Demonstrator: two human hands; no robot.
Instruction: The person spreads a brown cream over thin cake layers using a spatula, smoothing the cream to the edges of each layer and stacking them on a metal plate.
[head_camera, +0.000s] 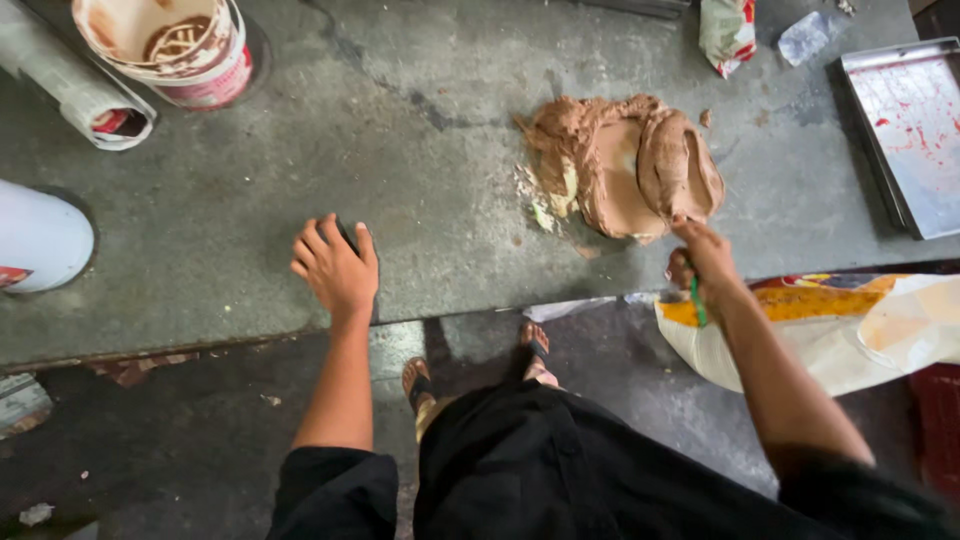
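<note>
a rough grey concrete slab (300, 150), stained and cracked, seen from above. on it lie a mound of brown putty-like paste (625, 165), a smeared plastic bucket (170, 45), a rolled white sheet (75, 85), a white container (35, 235), a crumpled packet (727, 30) and a red-stained steel tray (910, 130).

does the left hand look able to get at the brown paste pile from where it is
Probably yes: the left hand rests on the grey slab, and only bare slab lies between it and the brown paste pile, where the right hand already works.

Dark object (348, 236) mostly hidden under left hand (335, 270).
</note>
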